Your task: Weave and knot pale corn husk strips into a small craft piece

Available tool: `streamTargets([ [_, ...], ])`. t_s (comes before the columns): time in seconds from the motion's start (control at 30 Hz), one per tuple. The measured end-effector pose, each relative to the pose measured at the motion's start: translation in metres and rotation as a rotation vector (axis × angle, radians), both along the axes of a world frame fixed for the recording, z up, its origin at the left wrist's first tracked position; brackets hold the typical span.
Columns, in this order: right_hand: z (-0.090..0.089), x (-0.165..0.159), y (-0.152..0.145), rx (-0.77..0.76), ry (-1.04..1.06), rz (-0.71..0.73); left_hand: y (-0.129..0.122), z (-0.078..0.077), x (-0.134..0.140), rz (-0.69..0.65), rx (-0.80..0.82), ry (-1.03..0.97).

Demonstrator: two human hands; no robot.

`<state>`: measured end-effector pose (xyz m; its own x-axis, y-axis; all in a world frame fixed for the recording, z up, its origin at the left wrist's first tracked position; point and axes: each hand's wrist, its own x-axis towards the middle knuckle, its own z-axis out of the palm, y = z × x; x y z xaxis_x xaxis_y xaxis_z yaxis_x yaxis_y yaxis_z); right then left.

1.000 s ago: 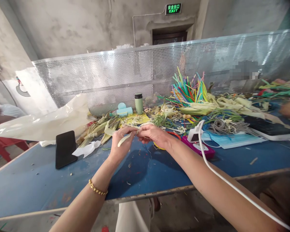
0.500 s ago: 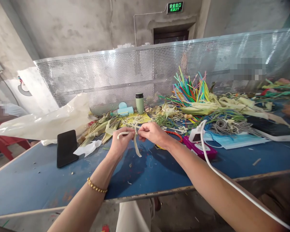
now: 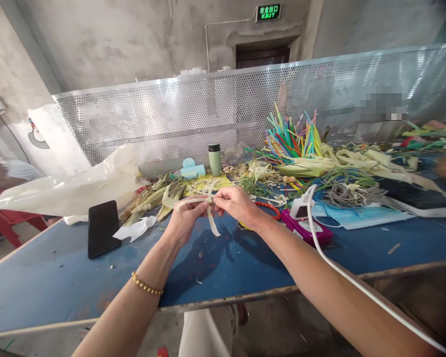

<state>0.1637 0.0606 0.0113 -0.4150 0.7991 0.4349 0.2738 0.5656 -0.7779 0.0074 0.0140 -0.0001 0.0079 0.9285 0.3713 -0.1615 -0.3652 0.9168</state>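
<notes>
Pale husk strip [image 3: 211, 218] sits pinched between your left hand [image 3: 186, 218] and right hand [image 3: 236, 206] above the blue table [image 3: 245, 258], phone [image 3: 103, 228] at nine o'clock; it looks light, floppy, tearable, so grip near the crossing.

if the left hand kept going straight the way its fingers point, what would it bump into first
Most likely the right hand. The left hand points up and to the right along the pale husk strip that both hands pinch, and their fingertips nearly meet. Depth past them is hard to judge.
</notes>
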Motion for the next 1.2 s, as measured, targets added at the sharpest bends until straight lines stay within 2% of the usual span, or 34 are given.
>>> streamTargets([
  [0.13, -0.0006, -0.0010, -0.0010, 0.007, 0.021, 0.034, -0.0002, 0.0012, 0.0000, -0.005, -0.012, -0.016],
  [0.4, 0.0079, -0.0033, -0.0091, 0.041, -0.033, -0.049, -0.0012, 0.0020, 0.0008, -0.024, -0.038, -0.034],
  [0.5, 0.0070, -0.0029, -0.0088, -0.013, 0.003, -0.031, -0.0012, 0.0012, 0.0007, -0.042, -0.040, -0.033],
  [0.63, 0.0058, -0.0018, -0.0086, -0.104, 0.132, 0.077, -0.0010, -0.0006, 0.0002, -0.056, -0.028, 0.008],
  [0.9, 0.0027, -0.0037, -0.0053, 0.035, 0.111, 0.044, -0.0048, 0.0030, 0.0044, -0.080, -0.046, -0.018],
  [1.1, 0.0011, -0.0056, -0.0054, 0.043, 0.129, 0.038, -0.0006, -0.0018, 0.0033, 0.078, 0.038, 0.138],
  [1.2, 0.0023, -0.0057, -0.0074, 0.047, 0.133, 0.039, 0.0005, -0.0031, 0.0023, 0.100, 0.063, 0.197],
])
